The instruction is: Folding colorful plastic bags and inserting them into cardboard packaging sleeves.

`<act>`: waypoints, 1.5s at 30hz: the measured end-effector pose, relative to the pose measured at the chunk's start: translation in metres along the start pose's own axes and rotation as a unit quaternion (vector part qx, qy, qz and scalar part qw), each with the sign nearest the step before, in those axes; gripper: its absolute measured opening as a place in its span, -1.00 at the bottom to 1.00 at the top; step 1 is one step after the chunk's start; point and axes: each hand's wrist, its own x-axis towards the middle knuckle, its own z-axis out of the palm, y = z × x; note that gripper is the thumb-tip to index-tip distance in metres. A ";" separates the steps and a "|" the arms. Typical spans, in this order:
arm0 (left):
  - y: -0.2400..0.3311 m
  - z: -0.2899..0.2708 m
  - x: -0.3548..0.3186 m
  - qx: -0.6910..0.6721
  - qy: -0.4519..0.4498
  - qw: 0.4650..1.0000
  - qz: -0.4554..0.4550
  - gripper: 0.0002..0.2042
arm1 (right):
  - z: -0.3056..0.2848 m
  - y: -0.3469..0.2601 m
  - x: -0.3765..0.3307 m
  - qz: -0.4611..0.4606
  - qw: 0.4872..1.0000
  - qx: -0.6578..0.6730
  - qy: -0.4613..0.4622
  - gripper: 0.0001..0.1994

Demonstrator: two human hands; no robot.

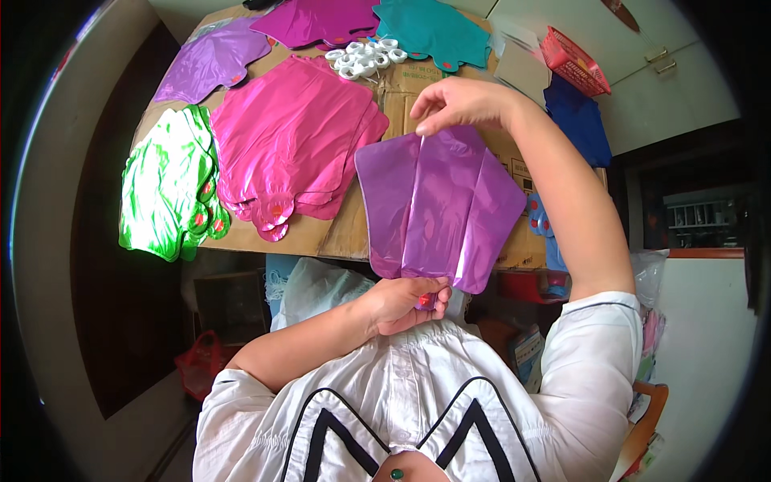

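A flat purple foil balloon (pixel 438 205), star-like in outline and creased lengthwise, spans the space between my two hands at the table's near edge. My left hand (pixel 409 304) is closed round its narrow lower end, where a bit of red shows between the fingers. At the upper edge, my right hand (pixel 462 106) has its thumb and bent fingers on the foil, seemingly in a light pinch. Just to the left lies a stack of pink foil balloons (pixel 297 140). White rings of ribbon or string (pixel 361 58) sit in a pile beyond it.
Cardboard (pixel 333 237) covers the table. Green-and-white (pixel 165 185), lilac (pixel 213 60), magenta (pixel 317 20) and teal foil pieces (pixel 434 32) lie around it. Dark blue foil (pixel 578 120) and a red plastic basket (pixel 574 60) are at the right. A red bag (pixel 201 365) is low at left.
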 end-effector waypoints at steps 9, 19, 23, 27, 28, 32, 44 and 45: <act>0.000 -0.004 0.001 0.013 -0.011 1.000 -0.005 -0.87 | 0.010 -0.055 0.042 0.054 0.966 -0.119 -0.223 -0.63; 0.002 -0.012 0.004 0.001 -0.033 0.999 -0.006 -0.88 | 0.054 -0.051 -0.001 -0.258 0.924 -0.278 -0.033 -0.75; 0.003 -0.014 0.005 0.009 -0.039 0.999 -0.011 -0.86 | 0.058 -0.036 -0.042 -0.343 0.848 -0.398 0.074 -0.83; 0.003 -0.012 0.005 -0.006 -0.038 0.999 -0.014 -0.89 | 0.074 0.000 -0.079 -0.395 0.815 -0.390 0.164 -0.87; 0.003 -0.012 0.005 -0.011 -0.040 0.999 -0.012 -0.90 | 0.077 0.010 -0.084 -0.413 0.804 -0.382 0.190 -0.88; 0.004 -0.007 0.004 -0.002 -0.036 0.999 0.015 -0.91 | 0.086 0.041 -0.091 -0.409 0.784 -0.405 0.230 -0.89; 0.002 -0.006 0.003 0.017 -0.040 0.999 0.028 -0.89 | 0.084 0.052 -0.080 -0.425 0.755 -0.426 0.260 -0.91; 0.001 -0.006 0.004 0.018 -0.042 0.999 0.030 -0.90 | 0.083 0.051 -0.078 -0.427 0.752 -0.431 0.260 -0.91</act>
